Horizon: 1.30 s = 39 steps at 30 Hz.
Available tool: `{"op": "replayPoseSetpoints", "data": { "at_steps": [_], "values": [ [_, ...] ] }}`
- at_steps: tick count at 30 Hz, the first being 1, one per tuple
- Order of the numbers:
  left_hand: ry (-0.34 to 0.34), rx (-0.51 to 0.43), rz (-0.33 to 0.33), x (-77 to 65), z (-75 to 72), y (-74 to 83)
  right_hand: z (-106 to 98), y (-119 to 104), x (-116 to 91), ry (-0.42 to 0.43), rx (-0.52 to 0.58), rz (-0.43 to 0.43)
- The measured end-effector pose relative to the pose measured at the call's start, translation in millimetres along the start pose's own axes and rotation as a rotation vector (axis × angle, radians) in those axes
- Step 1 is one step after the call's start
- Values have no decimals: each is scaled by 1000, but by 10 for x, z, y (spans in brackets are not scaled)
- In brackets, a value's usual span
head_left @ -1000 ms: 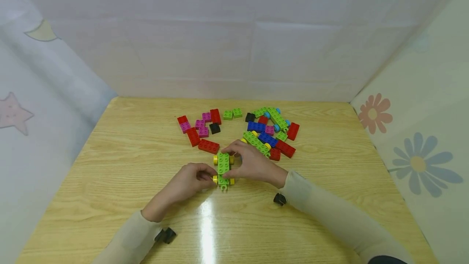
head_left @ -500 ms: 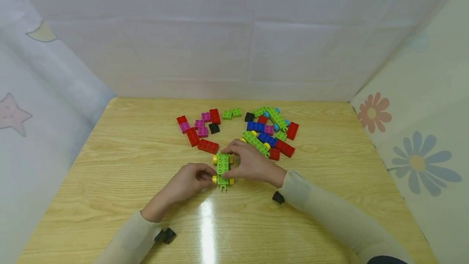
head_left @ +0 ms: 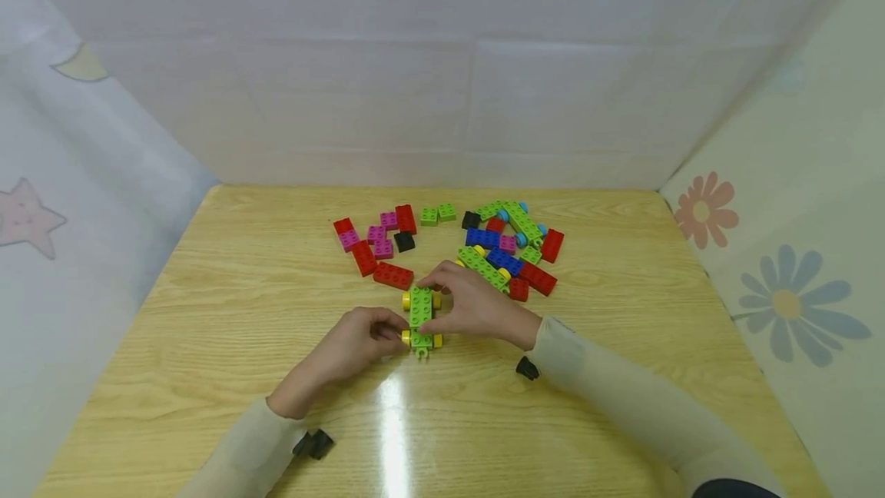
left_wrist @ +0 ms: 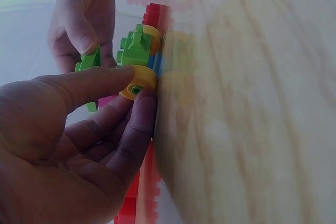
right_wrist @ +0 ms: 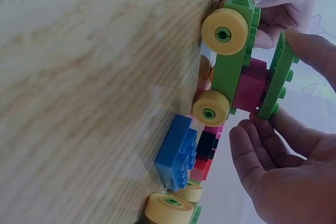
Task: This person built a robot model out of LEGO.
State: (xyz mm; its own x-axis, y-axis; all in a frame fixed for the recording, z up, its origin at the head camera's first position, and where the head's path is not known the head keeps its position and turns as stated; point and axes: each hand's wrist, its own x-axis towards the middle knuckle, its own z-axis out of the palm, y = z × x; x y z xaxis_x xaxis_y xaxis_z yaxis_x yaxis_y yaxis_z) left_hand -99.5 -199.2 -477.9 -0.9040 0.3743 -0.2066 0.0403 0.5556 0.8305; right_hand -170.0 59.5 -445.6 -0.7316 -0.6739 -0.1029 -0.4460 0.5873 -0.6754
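Observation:
A green toy car base (right_wrist: 229,69) on yellow wheels stands in front of me on the table. On its studs sits a magenta brick (right_wrist: 251,85), and a green building plate (head_left: 420,306) lies over that brick, tilted a little away from the base in the right wrist view. My left hand (head_left: 362,340) pinches one yellow wheel (left_wrist: 142,80) between thumb and finger. The right hand (head_left: 480,310) holds the green plate by its two ends, thumb at the near end and fingertips at the far one. From above, the magenta brick is hidden.
Red bricks (head_left: 392,275), magenta bricks (head_left: 383,249) and a black brick (head_left: 404,241) lie behind to the left. Behind the right hand are a second yellow-wheeled base (head_left: 484,267), a blue-wheeled base (head_left: 523,223), and blue bricks (head_left: 483,238). Two small green bricks (head_left: 446,212) lie farther back.

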Motion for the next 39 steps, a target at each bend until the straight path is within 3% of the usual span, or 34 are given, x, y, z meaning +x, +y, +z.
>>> {"op": "replayPoseSetpoints", "data": {
  "at_steps": [20,39],
  "values": [
    [0,3,-4,13,-4,24,47,6,-84,36,18,5],
    [-9,-18,-11,13,1,0,85,-19,-74,58,-41,35]
  ]
}}
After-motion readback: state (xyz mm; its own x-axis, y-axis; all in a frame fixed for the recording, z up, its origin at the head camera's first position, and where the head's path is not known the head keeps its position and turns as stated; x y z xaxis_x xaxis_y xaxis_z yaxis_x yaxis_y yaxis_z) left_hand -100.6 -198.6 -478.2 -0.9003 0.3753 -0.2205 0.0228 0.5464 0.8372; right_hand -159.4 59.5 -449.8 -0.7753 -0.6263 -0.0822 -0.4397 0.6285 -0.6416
